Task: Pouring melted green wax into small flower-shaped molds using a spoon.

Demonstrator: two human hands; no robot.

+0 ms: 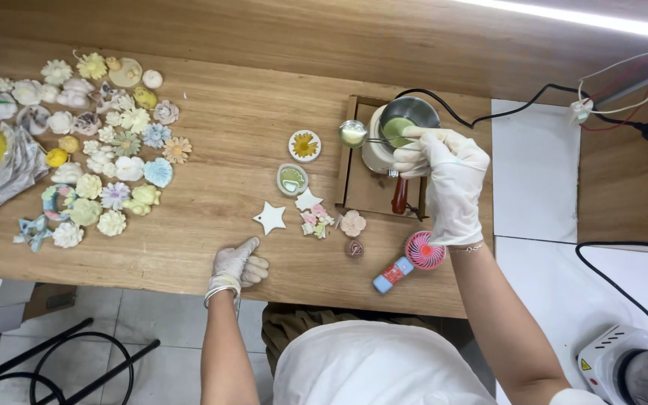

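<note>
Head view: right hand (444,161) holds spoon (354,134) beside pot (406,120)

Bare wood open at 12 o'clock of left hand (239,264); star (271,217) at 1, flower casts (99,142) crowd 10 o'clock.

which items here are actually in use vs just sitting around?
In use: right hand holding spoon; melting pot on wooden tray; left hand flat on table.

Lying about: flower casts, white star, pink fan, glue tube.
</note>
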